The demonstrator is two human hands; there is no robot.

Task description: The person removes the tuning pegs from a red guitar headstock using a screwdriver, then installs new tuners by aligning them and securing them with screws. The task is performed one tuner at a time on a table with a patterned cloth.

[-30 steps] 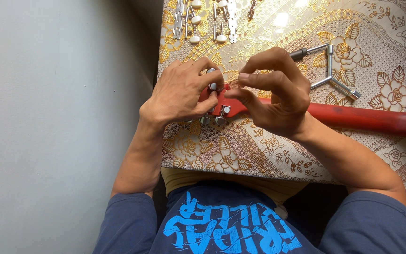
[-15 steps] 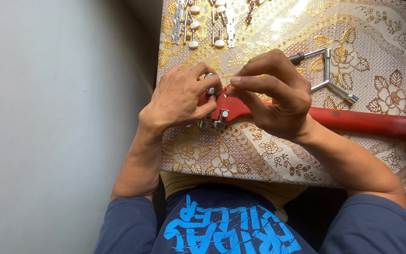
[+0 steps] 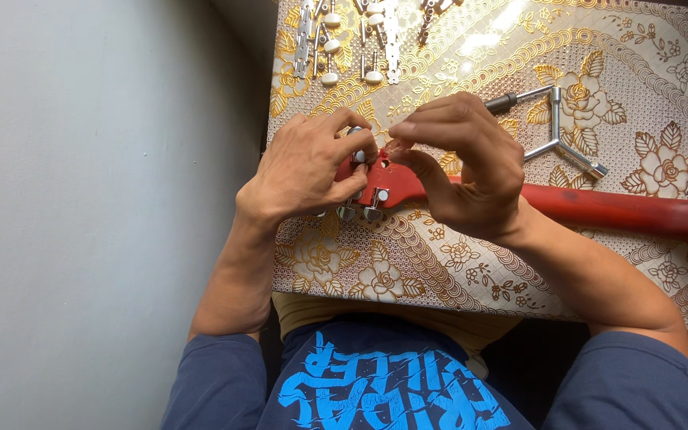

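Red guitar headstock [image 3: 388, 185], silver pegs | left hand [image 3: 300, 171] grips its end | right hand [image 3: 459, 163] pinches something small, probably hardware

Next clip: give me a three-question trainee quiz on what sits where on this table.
1. True or false: both hands are at the headstock end of the red guitar neck.
2. Which tool lies beyond the neck? A) hammer B) three-armed metal wrench C) pliers
3. What lies at the table's far edge near the wall?

Key:
1. True: left hand and right hand meet at the headstock.
2. B, the wrench.
3. Strips of tuning pegs with pale knobs, on the floral tablecloth.
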